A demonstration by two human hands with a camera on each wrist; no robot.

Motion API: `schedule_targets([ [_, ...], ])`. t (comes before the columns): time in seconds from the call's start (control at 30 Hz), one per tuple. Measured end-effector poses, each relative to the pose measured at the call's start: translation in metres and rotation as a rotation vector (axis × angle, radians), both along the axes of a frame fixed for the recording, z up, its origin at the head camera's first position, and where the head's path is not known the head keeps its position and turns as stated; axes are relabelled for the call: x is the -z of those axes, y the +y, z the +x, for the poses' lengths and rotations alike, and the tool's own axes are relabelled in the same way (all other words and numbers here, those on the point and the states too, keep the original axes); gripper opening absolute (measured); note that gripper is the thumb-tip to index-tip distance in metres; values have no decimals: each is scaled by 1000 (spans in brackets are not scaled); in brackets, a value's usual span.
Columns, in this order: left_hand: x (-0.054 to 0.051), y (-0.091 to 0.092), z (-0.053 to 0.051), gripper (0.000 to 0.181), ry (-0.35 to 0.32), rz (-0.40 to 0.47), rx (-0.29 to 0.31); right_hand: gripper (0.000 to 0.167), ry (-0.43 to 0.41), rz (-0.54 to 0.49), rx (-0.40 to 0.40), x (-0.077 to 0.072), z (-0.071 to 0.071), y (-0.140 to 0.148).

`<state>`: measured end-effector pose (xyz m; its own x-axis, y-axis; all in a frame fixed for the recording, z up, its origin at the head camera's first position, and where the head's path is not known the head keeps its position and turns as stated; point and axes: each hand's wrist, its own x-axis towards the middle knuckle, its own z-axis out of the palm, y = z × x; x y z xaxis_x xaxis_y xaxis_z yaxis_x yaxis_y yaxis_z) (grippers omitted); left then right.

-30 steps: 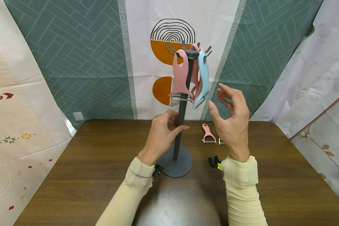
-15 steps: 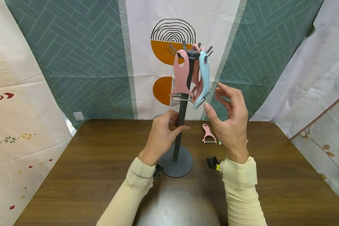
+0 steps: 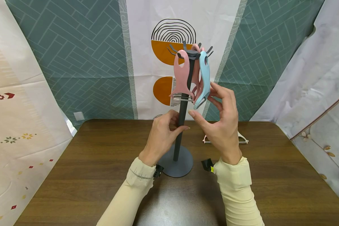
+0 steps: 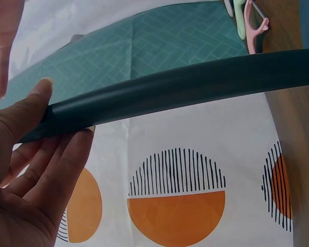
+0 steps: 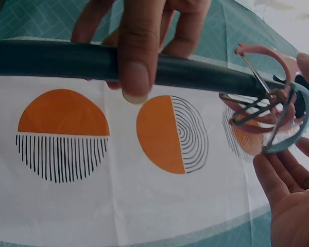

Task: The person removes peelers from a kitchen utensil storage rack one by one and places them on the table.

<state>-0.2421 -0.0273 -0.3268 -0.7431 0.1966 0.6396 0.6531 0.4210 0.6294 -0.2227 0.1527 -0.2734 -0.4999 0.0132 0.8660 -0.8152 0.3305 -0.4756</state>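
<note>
A dark grey stand with a round base (image 3: 176, 168) carries several peelers on its top hooks. My left hand (image 3: 161, 135) grips the pole (image 3: 183, 108) partway up, fingers and thumb around it. On the near side hangs a pink peeler (image 3: 181, 75), with more pink behind the pole. To its right hangs a light blue peeler (image 3: 204, 73). My right hand (image 3: 224, 122) is at that blue peeler's lower end; in the right wrist view its fingertips appear to touch the blue peeler's head (image 5: 299, 135), while the thumb stands apart.
Behind my right hand, more peelers lie on the brown table (image 3: 101, 163), partly hidden; the left wrist view shows a pink peeler (image 4: 253, 31) and a green peeler (image 4: 240, 20). A patterned cloth (image 3: 90, 62) hangs behind the table.
My right hand has moved left, from beside the hanging peelers to the lower end of the blue one. My left hand and the stand have stayed in place.
</note>
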Motion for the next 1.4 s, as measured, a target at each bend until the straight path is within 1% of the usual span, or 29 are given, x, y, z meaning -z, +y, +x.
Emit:
schedule_targets([
  [0.1,0,1,0,28,-7,0,1,75,0,-5,18,0,1,-3],
  [0.33,0,1,1,27,-20,-2,0,71,-2,-50,25,-1,2,-4],
  [0.63,-2,1,2,28,-17,-7,-2,70,8,-43,13,-2,3,-5],
  [0.93,-2,1,2,29,-28,-5,-5,66,28,-53,7,-1,3,-5],
  [1.4,-2,0,2,29,-30,-4,-6,65,37,-72,13,-6,7,-6],
])
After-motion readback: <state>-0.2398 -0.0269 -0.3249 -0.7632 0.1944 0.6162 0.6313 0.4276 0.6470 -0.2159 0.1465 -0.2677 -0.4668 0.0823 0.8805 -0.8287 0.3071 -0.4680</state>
